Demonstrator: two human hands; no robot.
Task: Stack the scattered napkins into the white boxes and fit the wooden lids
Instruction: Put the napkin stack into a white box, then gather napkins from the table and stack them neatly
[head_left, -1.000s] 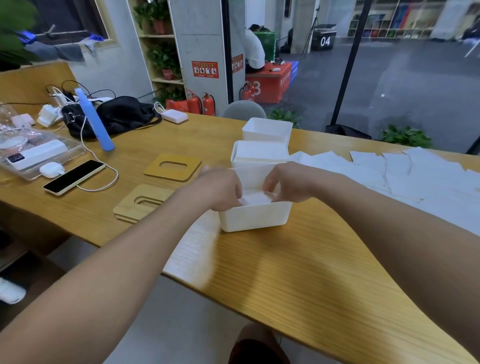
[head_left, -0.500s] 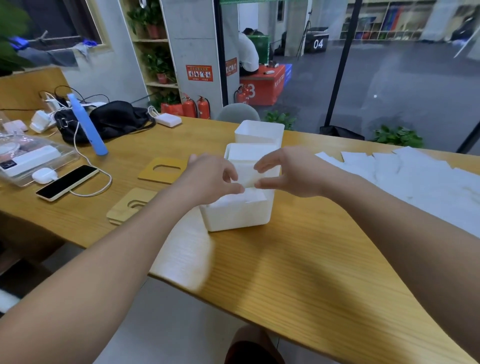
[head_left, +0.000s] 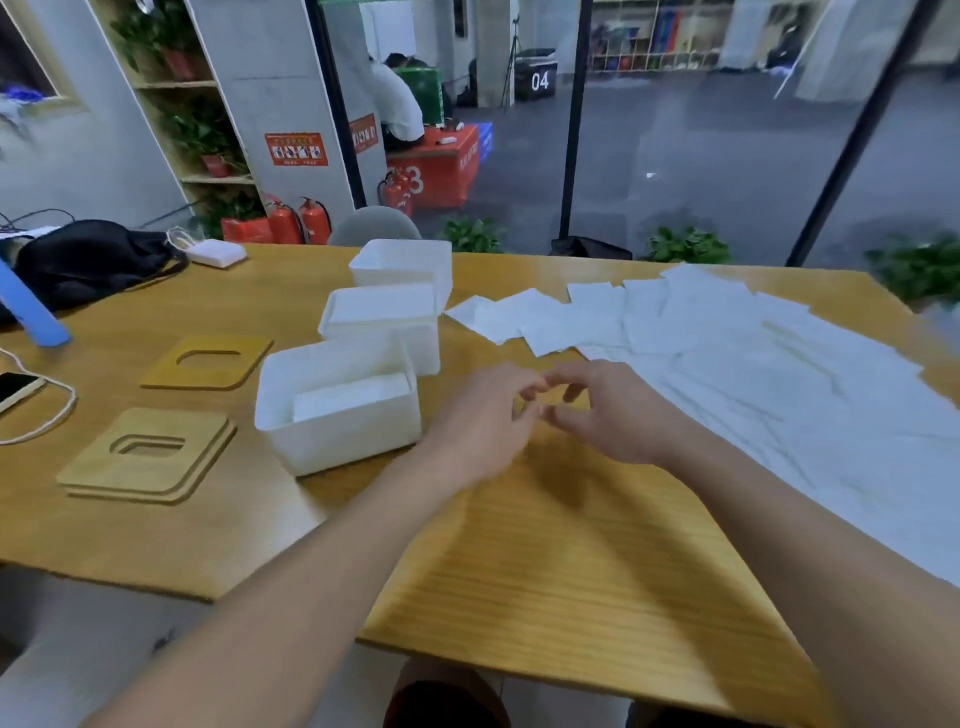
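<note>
Both hands are hovering low over the bare wood of the table (head_left: 571, 561), just right of the nearest white box (head_left: 337, 405). The left hand (head_left: 483, 415) and the right hand (head_left: 618, 410) are meeting fingertip to fingertip, fingers loosely curled; neither is pinching or carrying anything visible, though motion blur at the tips is leaving that slightly uncertain.

The relation that matters: the scattered napkins (head_left: 727, 358) are lying to the right and beyond the hands, spreading as a wide white field from mid-table out to the right edge. The closest sheets are sitting just past the right hand's knuckles, so the right hand is clearly the nearer one; the left would be reaching across. The spread's long axis is running from the far middle down toward the near right.

The napkins are looking flat, thin, square, overlapping at loose angles, some faintly creased. They are likely to lift singly and flop.

The nearest box is already holding a low stack of napkins (head_left: 353, 397), lying toward its right side, well below the rim. The middle white box (head_left: 379, 317) is appearing filled close to its top; the far white box (head_left: 402, 262) is showing no contents from this angle.

Wooden lids are waiting left of the boxes: a single lid (head_left: 208, 364) farther back, a stacked pair (head_left: 148, 457) nearer. None fitted yet.
</note>
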